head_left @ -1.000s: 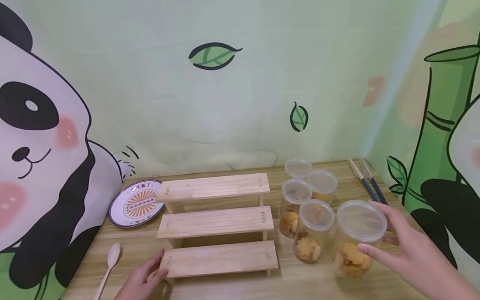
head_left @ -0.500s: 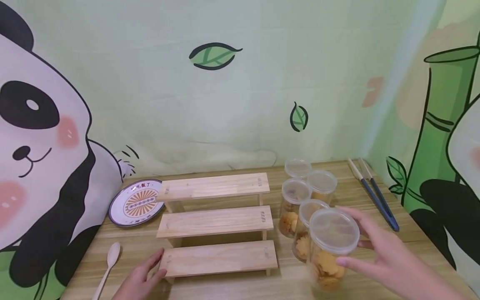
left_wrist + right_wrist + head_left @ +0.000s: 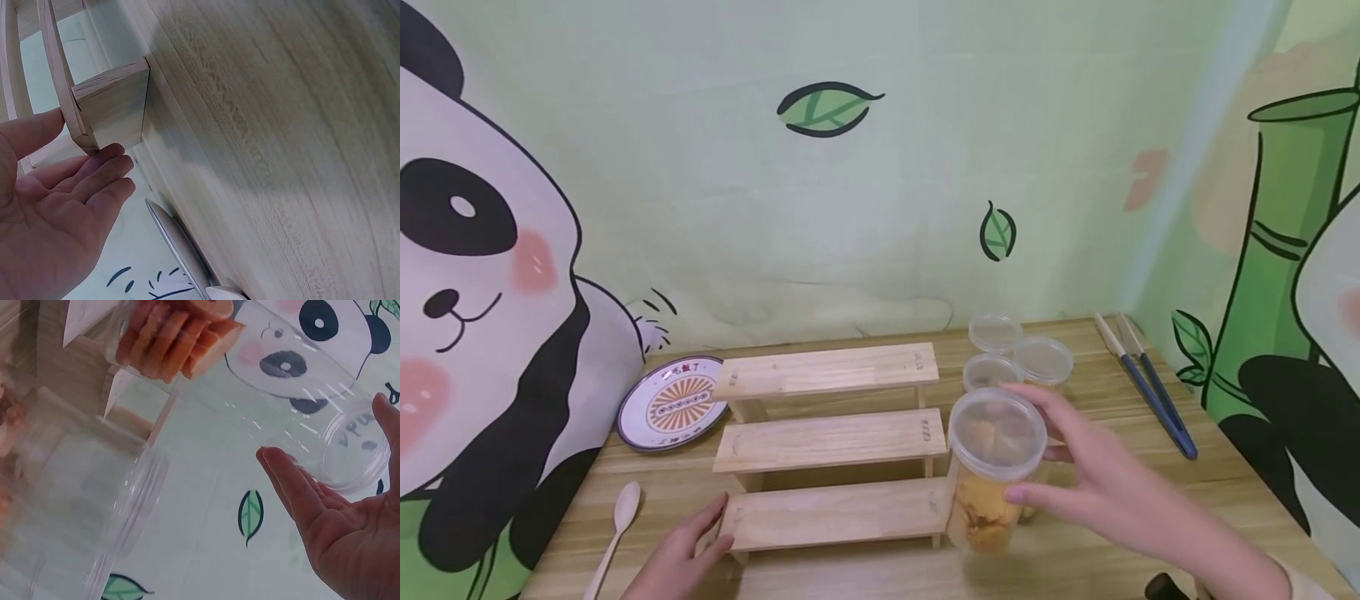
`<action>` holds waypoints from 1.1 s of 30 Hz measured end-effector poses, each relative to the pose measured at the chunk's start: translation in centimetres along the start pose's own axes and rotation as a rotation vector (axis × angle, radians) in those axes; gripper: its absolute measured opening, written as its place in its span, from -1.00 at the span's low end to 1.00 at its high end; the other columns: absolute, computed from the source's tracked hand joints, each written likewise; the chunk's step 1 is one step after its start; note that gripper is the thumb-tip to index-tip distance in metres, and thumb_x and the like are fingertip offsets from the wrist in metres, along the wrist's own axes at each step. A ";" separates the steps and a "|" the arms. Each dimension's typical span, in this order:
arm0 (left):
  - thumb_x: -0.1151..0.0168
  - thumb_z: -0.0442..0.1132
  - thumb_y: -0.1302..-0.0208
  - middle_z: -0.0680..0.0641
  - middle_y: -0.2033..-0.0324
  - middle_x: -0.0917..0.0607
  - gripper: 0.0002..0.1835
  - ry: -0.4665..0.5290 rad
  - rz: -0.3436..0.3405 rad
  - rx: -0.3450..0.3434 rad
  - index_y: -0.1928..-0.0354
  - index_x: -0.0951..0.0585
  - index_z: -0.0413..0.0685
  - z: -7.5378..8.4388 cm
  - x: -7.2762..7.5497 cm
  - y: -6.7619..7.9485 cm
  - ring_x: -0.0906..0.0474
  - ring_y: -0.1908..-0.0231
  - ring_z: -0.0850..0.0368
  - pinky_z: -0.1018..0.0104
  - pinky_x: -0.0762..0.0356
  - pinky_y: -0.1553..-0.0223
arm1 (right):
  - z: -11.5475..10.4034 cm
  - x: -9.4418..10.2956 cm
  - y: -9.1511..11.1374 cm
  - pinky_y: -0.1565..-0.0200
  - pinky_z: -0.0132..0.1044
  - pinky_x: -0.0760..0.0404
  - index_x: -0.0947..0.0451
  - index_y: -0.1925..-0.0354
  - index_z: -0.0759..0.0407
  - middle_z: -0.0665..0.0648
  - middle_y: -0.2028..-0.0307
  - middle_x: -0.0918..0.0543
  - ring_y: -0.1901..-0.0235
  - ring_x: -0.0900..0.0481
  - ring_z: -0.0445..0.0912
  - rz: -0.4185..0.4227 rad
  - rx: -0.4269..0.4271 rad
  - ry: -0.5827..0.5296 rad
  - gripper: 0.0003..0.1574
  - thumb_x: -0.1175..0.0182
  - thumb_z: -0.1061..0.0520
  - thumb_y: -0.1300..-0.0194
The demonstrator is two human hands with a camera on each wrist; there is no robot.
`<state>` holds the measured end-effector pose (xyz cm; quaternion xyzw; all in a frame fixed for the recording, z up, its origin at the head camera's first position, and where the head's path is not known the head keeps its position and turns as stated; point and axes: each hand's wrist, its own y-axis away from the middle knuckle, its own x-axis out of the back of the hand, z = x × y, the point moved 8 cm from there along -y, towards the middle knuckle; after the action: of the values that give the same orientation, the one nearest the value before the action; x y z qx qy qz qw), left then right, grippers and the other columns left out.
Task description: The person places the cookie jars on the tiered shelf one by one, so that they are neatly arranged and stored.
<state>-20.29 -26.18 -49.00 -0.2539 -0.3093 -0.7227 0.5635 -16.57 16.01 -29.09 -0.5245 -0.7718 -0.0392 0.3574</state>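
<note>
My right hand [image 3: 1090, 458] grips a clear lidded jar [image 3: 992, 512], thumb on its near side and fingers around the far side. Orange-brown cookies lie in the jar's lower part. In the head view, the jar overlaps the right end of the lowest step of a three-tier wooden stand [image 3: 838, 517]. The right wrist view shows the jar [image 3: 281, 412] tilted in that frame, its lid by my palm. At the stand's left end, my left hand [image 3: 681, 550] pinches the lowest step's corner; in the left wrist view my thumb and fingers straddle the board [image 3: 65, 94].
Several other lidded jars stand behind the held one, including a back jar [image 3: 996, 333] and a right one [image 3: 1045, 360]. Blue-handled tongs [image 3: 1157, 404] lie at the right. A patterned plate [image 3: 677, 408] and a pale spoon [image 3: 627, 510] are at the left. A panda-print backdrop [image 3: 887, 208] borders the table.
My right hand has carried the jar leftward from the right of the other jars to the stand's lowest step, now covering the front jar. My left hand stays on the stand.
</note>
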 end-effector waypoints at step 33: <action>-0.18 -0.13 -0.38 -0.41 -0.28 -0.32 -0.33 0.039 0.014 0.033 -0.35 -0.25 -0.44 -0.1 0.1 0.3 -0.32 -0.23 -0.28 -0.10 -0.31 -0.19 | -4.0 -4.8 -12.6 -0.02 -0.28 -0.56 -0.14 -0.40 0.03 -0.01 -0.08 -0.48 -0.05 -0.53 -0.10 -0.056 0.100 -0.170 -0.02 -0.40 -0.07 -0.16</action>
<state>-20.01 -26.41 -48.96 -0.2328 -0.3084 -0.7182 0.5786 -24.20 4.89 -25.03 -0.4856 -0.8146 0.0340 0.3153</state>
